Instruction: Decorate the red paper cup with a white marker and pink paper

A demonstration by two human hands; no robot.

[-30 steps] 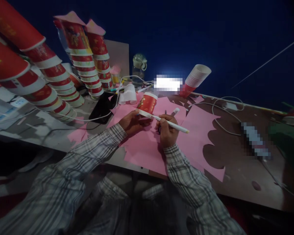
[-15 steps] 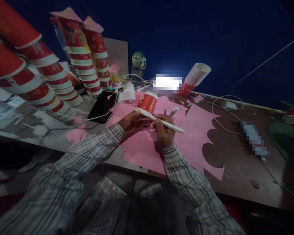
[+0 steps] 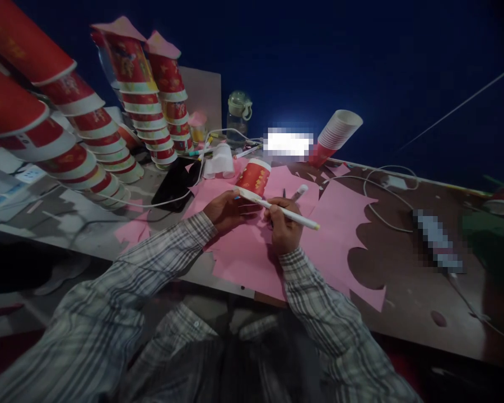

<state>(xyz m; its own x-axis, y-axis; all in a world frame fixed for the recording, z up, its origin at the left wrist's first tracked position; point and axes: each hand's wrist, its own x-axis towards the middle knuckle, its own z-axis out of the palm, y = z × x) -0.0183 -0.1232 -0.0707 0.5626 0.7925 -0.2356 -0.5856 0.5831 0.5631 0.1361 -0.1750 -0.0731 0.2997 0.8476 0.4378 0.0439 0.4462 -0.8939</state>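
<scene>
Marker (image 3: pixel 298 216) in right hand (image 3: pixel 285 228) points at red cup (image 3: pixel 254 178) in left hand (image 3: pixel 224 212).

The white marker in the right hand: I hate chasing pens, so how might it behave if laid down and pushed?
The white marker would probably roll, as its barrel looks long and round. It should be stiff: it shows no bend in the right hand. Its slim build suggests little weight.

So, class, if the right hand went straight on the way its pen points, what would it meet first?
Most likely the red cup in the left hand, at its white rim. The pen in the right hand ends at or just short of it; depth is unclear.
</scene>
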